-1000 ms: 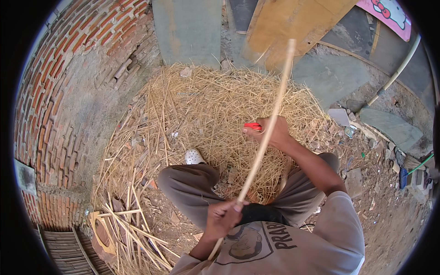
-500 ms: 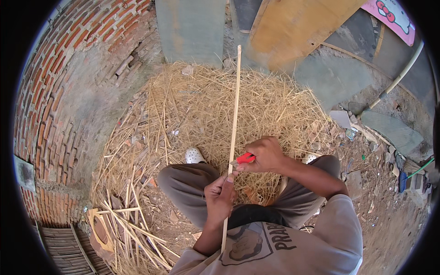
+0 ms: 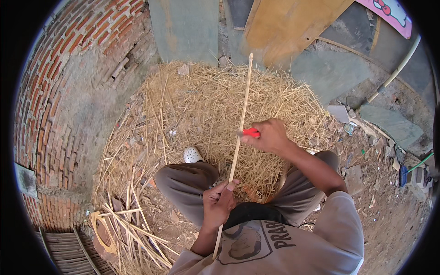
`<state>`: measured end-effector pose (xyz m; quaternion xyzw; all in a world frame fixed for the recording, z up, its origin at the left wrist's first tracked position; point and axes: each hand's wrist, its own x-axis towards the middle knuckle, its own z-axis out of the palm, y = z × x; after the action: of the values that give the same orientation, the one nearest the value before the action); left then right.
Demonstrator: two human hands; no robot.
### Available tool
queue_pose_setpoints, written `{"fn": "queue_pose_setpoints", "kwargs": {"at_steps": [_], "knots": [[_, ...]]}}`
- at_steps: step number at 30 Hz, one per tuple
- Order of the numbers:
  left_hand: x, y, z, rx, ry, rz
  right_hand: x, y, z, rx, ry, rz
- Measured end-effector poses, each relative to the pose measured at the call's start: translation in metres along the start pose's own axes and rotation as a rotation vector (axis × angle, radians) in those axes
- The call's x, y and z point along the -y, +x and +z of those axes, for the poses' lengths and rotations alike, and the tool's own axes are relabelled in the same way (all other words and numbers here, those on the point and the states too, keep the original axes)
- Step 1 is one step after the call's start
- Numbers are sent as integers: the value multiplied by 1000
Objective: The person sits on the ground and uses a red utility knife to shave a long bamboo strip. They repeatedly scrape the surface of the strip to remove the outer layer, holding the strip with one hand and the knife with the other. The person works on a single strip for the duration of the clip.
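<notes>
A long, thin pale strip, apparently bamboo (image 3: 244, 107), slants up and away from my lap, its far tip over the heap of shavings. My left hand (image 3: 219, 201) is closed round its lower part, thumb along the strip, in front of my belly. In my right hand (image 3: 270, 136) is a red-handled knife (image 3: 250, 133), gripped in closed fingers. Its short blade lies against the strip about midway up, well beyond my left hand. Most of the handle is hidden inside my fist.
Straw-like shavings (image 3: 201, 105) cover the ground before my crossed legs. Cut strips (image 3: 133, 233) lie in a pile at the lower left, beside a brick wall (image 3: 55, 151). Boards (image 3: 183, 32) lean at the back. Rubble and a blue brush-like thing (image 3: 403, 176) are at the right.
My right hand and the knife have moved up along the strip, away from my left hand. The strip's far end has swung to the right. My left hand keeps its hold.
</notes>
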<state>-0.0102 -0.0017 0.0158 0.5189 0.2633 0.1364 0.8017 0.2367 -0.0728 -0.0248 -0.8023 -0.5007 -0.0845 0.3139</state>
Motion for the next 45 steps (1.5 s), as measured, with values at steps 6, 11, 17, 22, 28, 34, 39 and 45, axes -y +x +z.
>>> {"fn": "queue_pose_setpoints", "kwargs": {"at_steps": [6,11,17,22,28,34,39,45], "knots": [[0,-13,-5,7,147,7,-21,7,2,12,-121,83],[-3,-31,-20,36,239,-12,-17,4,2,5,-51,86],[-3,-46,-30,62,406,34,-37,9,-4,-10,-96,119],[5,-58,-39,139,495,81,-87,34,-23,-192,-203,338],[-2,-69,-45,125,573,22,-140,35,-36,-354,-232,601],[0,-82,-71,-68,639,3,-166,21,-78,-337,-65,868],[13,-50,-56,-133,629,121,-3,5,-11,112,113,159],[12,-8,-27,-154,485,263,37,-14,15,142,37,-178]]}}
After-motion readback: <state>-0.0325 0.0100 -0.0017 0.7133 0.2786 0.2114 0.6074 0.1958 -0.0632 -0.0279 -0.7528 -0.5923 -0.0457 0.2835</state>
